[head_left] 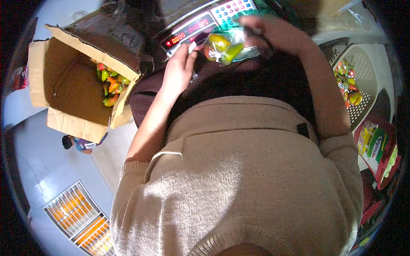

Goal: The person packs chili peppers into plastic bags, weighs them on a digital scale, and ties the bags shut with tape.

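Observation:
A clear plastic bag (pixel 224 48) with a few green, yellow and reddish peppers lies in front of my body, close to a digital scale (pixel 188 33) with a red lit display. My left hand (pixel 178 70) is to the left of the bag, its thumb and fingers closed on a small white piece (pixel 192 47) like a slip or tag. Over the bag's right end is my right hand (pixel 273 33), in shadow and smeared. Its fingers reach toward some green see-through plastic (pixel 239 21) by the scale's keypad. Whether they grip anything is unclear.
On the left stands an open cardboard box (pixel 79 81) with loose peppers inside. A pale perforated basket (pixel 366 79) at the right holds bagged peppers; a red package (pixel 372 147) is below it. A person (pixel 83 144) is on the floor area beyond the box, above a white rack (pixel 74 209).

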Available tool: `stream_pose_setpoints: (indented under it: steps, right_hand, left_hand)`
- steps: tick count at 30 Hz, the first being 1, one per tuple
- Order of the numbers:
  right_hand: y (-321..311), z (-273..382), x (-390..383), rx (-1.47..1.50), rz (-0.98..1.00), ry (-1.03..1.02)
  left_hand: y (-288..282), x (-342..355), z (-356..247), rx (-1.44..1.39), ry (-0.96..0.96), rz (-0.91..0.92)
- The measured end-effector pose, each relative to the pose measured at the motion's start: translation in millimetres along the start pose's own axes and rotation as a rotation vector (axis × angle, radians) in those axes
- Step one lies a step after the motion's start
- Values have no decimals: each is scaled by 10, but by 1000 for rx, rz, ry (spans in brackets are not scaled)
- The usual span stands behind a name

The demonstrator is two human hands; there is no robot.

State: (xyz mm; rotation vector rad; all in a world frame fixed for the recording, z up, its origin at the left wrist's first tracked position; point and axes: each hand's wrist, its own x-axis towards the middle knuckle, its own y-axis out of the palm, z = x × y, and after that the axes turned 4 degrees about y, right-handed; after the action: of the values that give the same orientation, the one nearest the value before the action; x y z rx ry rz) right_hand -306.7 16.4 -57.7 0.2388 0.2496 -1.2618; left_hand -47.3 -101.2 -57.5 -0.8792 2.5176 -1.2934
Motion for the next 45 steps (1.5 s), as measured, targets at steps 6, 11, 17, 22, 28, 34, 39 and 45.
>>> stream_pose_setpoints:
  steps: [6,11,17,22,28,34,39,45]
  right_hand:
    - [-534,-822,502,-768,-1304,-322]
    - [-412,-1450,988,-934,-1082,-583]
    - [-91,-1436,1068,-1052,-724,-470]
    - [314,-660,370,-391,-438,-473]
    - [243,-366,-453,659,-432,-361]
    - [518,-553,-871,704,-370,-157]
    - [-431,-1567,-1636,1142,-532,-661]
    - [-1159,-2510,-3075,1274,-1688,-269]
  left_hand:
    - [463,296,101,178,261,167]
    - [517,231,181,141,202,206]
    - [332,262,160,-69,-77,111]
    - [237,22,-82,-459,-365,3]
    - [128,-166,-947,-581,-177,395]
    - [265,-213,-1453,-439,80,719]
    - [157,-211,-1366,-760,-155,475]
    - [169,-152,-1173,-469,113,151]
